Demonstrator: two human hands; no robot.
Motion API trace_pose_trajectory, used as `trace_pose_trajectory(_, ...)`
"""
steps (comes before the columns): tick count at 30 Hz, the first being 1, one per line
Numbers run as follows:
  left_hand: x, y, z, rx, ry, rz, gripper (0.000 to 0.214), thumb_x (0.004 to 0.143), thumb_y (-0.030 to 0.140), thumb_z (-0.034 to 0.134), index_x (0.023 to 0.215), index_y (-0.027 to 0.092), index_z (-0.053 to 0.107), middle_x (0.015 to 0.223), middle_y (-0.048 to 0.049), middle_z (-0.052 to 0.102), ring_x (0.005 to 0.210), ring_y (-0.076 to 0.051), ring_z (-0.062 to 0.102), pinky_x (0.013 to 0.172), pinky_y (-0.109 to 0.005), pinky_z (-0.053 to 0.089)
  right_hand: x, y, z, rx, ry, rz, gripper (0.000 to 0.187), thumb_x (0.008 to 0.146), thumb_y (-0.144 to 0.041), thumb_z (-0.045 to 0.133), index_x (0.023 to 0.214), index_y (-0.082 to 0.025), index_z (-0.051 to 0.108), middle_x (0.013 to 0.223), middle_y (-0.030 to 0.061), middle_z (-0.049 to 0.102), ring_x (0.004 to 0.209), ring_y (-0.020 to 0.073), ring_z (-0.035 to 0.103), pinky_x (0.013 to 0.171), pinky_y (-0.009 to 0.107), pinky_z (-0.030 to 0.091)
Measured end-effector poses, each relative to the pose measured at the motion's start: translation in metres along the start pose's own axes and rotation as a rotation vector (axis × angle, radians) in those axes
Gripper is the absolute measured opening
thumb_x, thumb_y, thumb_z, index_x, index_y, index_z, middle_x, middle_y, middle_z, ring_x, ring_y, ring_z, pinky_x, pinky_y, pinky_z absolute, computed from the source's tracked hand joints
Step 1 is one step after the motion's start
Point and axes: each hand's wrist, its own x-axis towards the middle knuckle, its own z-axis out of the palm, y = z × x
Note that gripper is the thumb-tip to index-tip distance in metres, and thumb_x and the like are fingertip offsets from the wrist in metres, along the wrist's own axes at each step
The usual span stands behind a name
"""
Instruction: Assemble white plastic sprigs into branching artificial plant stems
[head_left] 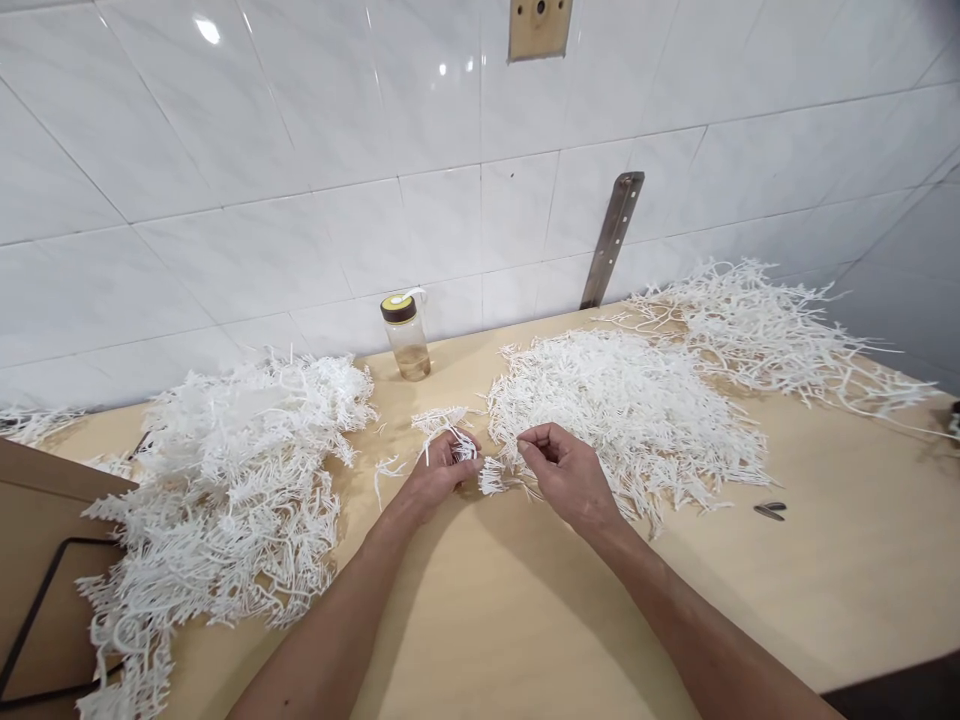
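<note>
My left hand [444,470] is closed around a few thin white branched strands [463,449], whose ends stick out between the fingers. My right hand [568,470] is pinched, thumb against forefinger, at the near left edge of a large pile of short white branched pieces [615,400]. Whatever lies between those fingertips is too small to make out. Between the two hands, a little bunch of white pieces [492,477] rests on the table. Loose white strands [387,472] lie left of my left hand, and a small flat clump [439,417] sits just beyond it.
A tall heap of white strands [232,480] covers the left side, by a brown box [56,500]. A lidded bottle [409,340] stands at the back. Longer strands [780,335] spread at far right. A small dark metal tool [770,511] lies right; a metal strip [613,240] leans against the wall.
</note>
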Motion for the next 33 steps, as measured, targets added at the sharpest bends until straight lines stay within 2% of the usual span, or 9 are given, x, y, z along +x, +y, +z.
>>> trace_pose_trajectory(8,0.000,0.001,0.001,-0.110,-0.018,0.029,0.041,0.067,0.037,0.083,0.091,0.017,0.057,0.070,0.0023,0.056,0.062,-0.011,0.055,0.058,-0.023,0.043,-0.006,-0.006,-0.001,-0.049,-0.009,-0.028,0.018,0.083,-0.036,0.059,0.085,-0.019,0.066,0.074,0.0025,0.067,0.066,0.0161,0.057,0.059,0.028,0.043)
trace_pose_trajectory(15,0.003,-0.001,0.001,-0.051,0.027,-0.003,0.043,0.068,0.041,0.082,0.094,0.019,0.056,0.065,0.0056,0.052,0.050,-0.007,0.045,0.047,-0.019,0.039,-0.009,-0.002,0.001,-0.056,-0.023,-0.076,0.017,0.084,-0.035,0.059,0.087,-0.020,0.066,0.076,0.0026,0.068,0.065,0.0161,0.059,0.058,0.027,0.044)
trace_pose_trajectory(26,0.004,-0.004,0.003,-0.030,0.032,0.038,0.045,0.064,0.042,0.084,0.091,0.017,0.058,0.064,0.0049,0.053,0.052,-0.007,0.047,0.047,-0.019,0.040,-0.010,0.009,0.004,-0.125,-0.072,-0.122,0.018,0.085,-0.035,0.058,0.089,-0.021,0.067,0.079,0.0039,0.071,0.068,0.0179,0.063,0.060,0.029,0.047)
trace_pose_trajectory(33,0.004,-0.005,0.003,0.017,0.010,0.054,0.039,0.067,0.039,0.082,0.089,0.016,0.058,0.066,0.0038,0.054,0.052,-0.007,0.048,0.046,-0.019,0.040,-0.010,0.006,0.005,-0.218,-0.075,-0.305,0.019,0.089,-0.032,0.054,0.094,-0.021,0.069,0.090,0.0062,0.071,0.068,0.0167,0.061,0.063,0.030,0.049)
